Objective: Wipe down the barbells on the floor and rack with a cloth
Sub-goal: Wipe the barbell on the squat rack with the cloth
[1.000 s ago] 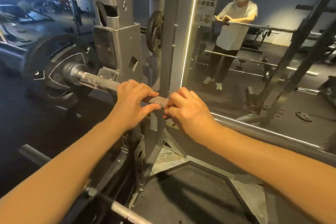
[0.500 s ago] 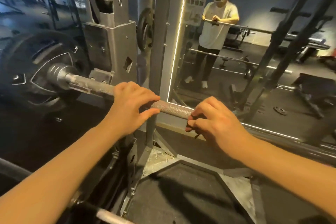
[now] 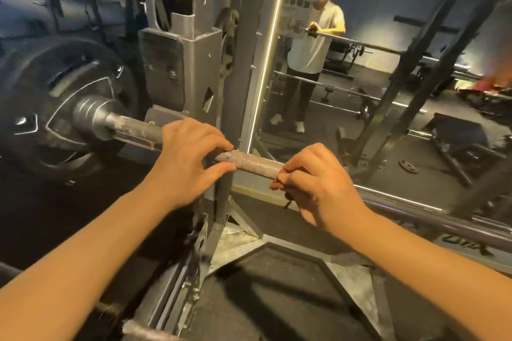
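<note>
Steel bar (image 3: 250, 165) was held level across the rack, its knurled part exposed between the two hands. The left hand (image 3: 188, 159) was wrapped over the bar just in front of the upright (image 3: 194, 58), with the fingers curled on top and the thumb beneath. The right hand (image 3: 321, 185) was closed round the bar further right, with the fingers curled tight. A dark scrap (image 3: 289, 198) was seen hanging under them; whether it was the cloth could not be told. A black plate (image 3: 55, 108) was loaded on the left end, apart from the left hand. The space behind the bar was blocked by the upright. A mirror (image 3: 374, 119) was set just right of the upright, and the person was reflected in it. A second bar (image 3: 146, 331) was seen low down near the floor (image 3: 277, 299).
</note>
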`<state>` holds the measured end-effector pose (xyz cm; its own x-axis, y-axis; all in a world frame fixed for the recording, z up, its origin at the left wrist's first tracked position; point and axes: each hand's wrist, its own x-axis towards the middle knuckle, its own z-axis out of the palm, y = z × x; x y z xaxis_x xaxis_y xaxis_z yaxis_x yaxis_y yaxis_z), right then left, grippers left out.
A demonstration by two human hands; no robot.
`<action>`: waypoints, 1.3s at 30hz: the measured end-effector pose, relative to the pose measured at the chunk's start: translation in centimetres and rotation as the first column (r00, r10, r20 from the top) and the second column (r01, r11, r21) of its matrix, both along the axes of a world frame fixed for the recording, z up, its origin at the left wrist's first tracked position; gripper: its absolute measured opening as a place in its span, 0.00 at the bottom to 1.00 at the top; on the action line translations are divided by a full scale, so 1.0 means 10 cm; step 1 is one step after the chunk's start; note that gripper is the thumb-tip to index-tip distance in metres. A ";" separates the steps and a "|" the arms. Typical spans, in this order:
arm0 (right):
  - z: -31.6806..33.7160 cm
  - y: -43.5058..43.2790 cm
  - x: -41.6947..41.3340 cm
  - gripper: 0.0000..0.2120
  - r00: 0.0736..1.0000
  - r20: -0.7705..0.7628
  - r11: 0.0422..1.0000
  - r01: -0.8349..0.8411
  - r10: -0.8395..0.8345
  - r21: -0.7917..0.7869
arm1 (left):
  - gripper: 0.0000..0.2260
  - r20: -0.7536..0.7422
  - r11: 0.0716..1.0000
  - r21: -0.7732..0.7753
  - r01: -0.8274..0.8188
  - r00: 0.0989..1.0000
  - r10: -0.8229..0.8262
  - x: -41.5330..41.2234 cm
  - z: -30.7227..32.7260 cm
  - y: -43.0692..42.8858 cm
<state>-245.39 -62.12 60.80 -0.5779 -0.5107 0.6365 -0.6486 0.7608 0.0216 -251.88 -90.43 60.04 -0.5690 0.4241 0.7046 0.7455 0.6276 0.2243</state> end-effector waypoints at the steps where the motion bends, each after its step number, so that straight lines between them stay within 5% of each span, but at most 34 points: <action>1: 0.04 -0.17 -0.06 0.09 1.000 -0.006 0.999 0.014 -0.014 0.029 | 0.14 -0.005 1.000 0.001 0.003 1.000 -0.003 -0.01 0.00 0.01; 6: 0.18 -0.33 -0.03 0.10 0.999 0.023 0.989 -0.035 0.033 0.145 | 0.15 -0.004 0.999 -0.010 0.036 0.999 -0.036 -0.05 0.01 -0.03; 20: 0.05 -0.26 -0.01 0.04 0.999 -0.023 0.989 0.038 -0.035 0.141 | 0.16 0.009 0.994 0.084 0.076 0.997 -0.077 -0.04 -0.05 0.01; 27: 0.08 0.04 0.18 0.15 0.995 0.081 0.997 0.047 -0.052 0.061 | 0.13 -0.005 0.995 0.083 0.060 0.998 -0.060 -0.03 -0.06 0.00; 32: 0.13 -0.60 -0.14 0.09 0.998 0.031 0.998 0.054 -0.055 0.033 | 0.14 0.000 0.997 0.065 0.052 0.999 -0.052 0.01 -0.03 0.02; 39: 0.23 -0.06 0.24 0.03 0.991 0.057 0.992 0.122 -0.123 0.028 | 0.12 -0.047 0.999 0.001 0.037 0.998 -0.037 -0.01 -0.03 -0.05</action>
<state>-243.01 -62.72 63.06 -0.6732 -0.4488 0.5877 -0.5512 0.8344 0.0058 -251.99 -90.98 59.73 -0.5192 0.4428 0.7311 0.7780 0.5989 0.1898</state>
